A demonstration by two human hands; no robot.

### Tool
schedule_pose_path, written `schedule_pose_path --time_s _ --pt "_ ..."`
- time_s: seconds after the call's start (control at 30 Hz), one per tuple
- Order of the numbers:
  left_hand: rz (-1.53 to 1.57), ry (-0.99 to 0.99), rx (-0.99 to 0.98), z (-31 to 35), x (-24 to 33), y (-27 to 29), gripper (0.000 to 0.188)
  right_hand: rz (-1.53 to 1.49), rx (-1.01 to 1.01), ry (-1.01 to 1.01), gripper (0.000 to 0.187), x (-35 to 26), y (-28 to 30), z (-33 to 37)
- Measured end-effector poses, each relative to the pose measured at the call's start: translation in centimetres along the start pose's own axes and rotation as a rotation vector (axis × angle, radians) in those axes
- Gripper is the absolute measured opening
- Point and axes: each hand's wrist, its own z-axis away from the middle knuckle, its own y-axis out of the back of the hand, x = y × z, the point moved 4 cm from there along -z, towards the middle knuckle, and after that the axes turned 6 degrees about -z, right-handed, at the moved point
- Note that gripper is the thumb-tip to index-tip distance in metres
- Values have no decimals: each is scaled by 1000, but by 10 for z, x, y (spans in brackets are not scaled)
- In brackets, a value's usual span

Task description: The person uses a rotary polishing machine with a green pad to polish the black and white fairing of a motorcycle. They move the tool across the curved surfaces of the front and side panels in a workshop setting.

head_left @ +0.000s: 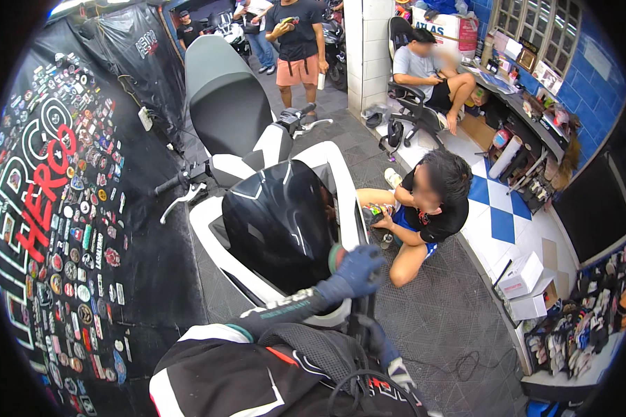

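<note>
In front of me stands a white and black scooter, its glossy black front panel (278,226) framed by white bodywork (344,174). My left hand (355,272), in a dark blue glove, is closed round a small round pad (336,258) with green and reddish parts. That pad meets the right edge of the black panel. Lower down, my right hand (379,340) is also gloved and sits near the scooter's lower right side. Its fingers are dark and partly hidden, so I cannot tell what they do.
A seated person (438,201) handles a small object close to the scooter's right side. Another person sits in an office chair (410,97) by a cluttered desk (497,83). People stand behind the scooter. A sticker-covered black wall sheet (69,229) hangs left; a white box (525,274) stands right.
</note>
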Motion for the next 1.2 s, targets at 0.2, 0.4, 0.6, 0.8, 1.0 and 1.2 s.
schedule_pose_path --time_s 0.2,0.4,0.6,0.8,1.0,1.2 --pt "81 -67 -420 74 22 -58 30 -271 236 104 50 120 32 42" --pt "195 -172 -325 95 17 -33 32 -68 224 416 53 141 -27 44" --pt "172 -198 113 19 -18 56 30 120 50 197 55 14 -101 20" --pt "65 -165 326 -45 -62 171 38 367 -2 192 48 -96 -198 -21" --pt "131 -133 555 -48 -82 251 34 645 -65 368 42 -140 -284 -38" --pt "154 -167 595 -1 -91 263 44 733 36 411 41 -98 -289 -34"
